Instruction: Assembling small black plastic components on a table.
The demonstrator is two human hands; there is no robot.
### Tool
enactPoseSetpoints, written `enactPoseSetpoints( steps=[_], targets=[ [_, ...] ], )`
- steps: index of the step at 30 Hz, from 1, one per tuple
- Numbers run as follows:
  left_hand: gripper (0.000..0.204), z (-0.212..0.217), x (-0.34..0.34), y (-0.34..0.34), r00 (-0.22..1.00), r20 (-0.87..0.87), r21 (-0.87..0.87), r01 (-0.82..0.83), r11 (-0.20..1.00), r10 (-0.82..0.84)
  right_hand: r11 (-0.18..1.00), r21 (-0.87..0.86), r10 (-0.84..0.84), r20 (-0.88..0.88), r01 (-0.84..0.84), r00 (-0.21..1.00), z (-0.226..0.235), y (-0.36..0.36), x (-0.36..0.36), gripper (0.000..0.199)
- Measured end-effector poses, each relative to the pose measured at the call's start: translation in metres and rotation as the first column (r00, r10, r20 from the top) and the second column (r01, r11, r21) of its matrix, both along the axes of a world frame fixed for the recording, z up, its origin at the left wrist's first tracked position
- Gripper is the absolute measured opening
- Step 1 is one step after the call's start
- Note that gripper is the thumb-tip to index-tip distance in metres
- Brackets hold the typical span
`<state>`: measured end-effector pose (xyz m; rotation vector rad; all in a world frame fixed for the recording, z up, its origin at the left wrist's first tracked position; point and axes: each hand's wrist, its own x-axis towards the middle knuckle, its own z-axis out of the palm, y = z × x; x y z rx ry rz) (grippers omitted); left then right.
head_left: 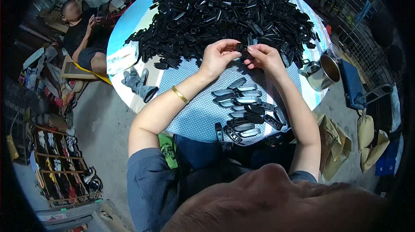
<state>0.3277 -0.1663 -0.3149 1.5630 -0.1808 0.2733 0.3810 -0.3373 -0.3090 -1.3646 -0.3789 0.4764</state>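
At the near edge of a big heap of small black plastic parts [229,11], my two hands meet over the round table. My left hand [219,59] is closed, its thumb and fingers pinching a small black plastic part [243,50]. My right hand [267,60] grips the same part from the other side with thumb and forefinger. The part's exact shape is mostly hidden by my fingertips. Between my forearms, on the patterned cloth [190,113], lies a loose group of longish black and grey plastic pieces [247,100], some showing a slotted inner side.
A grey glove [139,85] and a white paper sheet [123,58] lie on the table's left side. At the right edge stands a metal mug [324,73]. Beyond it are a blue platform scale [351,85] and paper sacks [335,145]. Another person [88,33] sits far left.
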Motion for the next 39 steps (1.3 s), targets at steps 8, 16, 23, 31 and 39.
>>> enactPoseSetpoints(
  steps=[8, 16, 23, 31, 39],
  targets=[
    [0.034, -0.006, 0.003, -0.001, 1.0, -0.018, 0.031, -0.014, 0.999, 0.014, 0.996, -0.016, -0.08, 0.202, 0.085, 0.976, -0.007, 0.006, -0.004, 0.021],
    [0.031, 0.001, 0.0, -0.001, 0.991, -0.048, -0.305, 0.106, 0.947, -0.127, 0.963, -0.174, -0.104, 0.457, 0.204, 0.883, -0.012, 0.013, -0.01, 0.031],
    [0.03, 0.007, 0.001, 0.009, 0.962, -0.018, -0.352, 0.248, 0.903, -0.272, 0.97, -0.241, 0.089, 0.483, 0.035, 0.871, -0.007, 0.007, -0.011, 0.023],
    [0.025, 0.004, -0.001, 0.012, 0.956, 0.034, -0.271, 0.291, 0.918, -0.293, 0.955, -0.18, -0.002, 0.792, 0.236, 0.611, -0.009, 0.009, -0.022, 0.024],
    [0.033, 0.026, -0.008, 0.015, 0.992, -0.113, 0.502, 0.102, 0.859, -0.052, 0.861, -0.43, 0.074, 0.632, 0.27, 0.771, 0.007, -0.011, 0.009, 0.031]
  ],
)
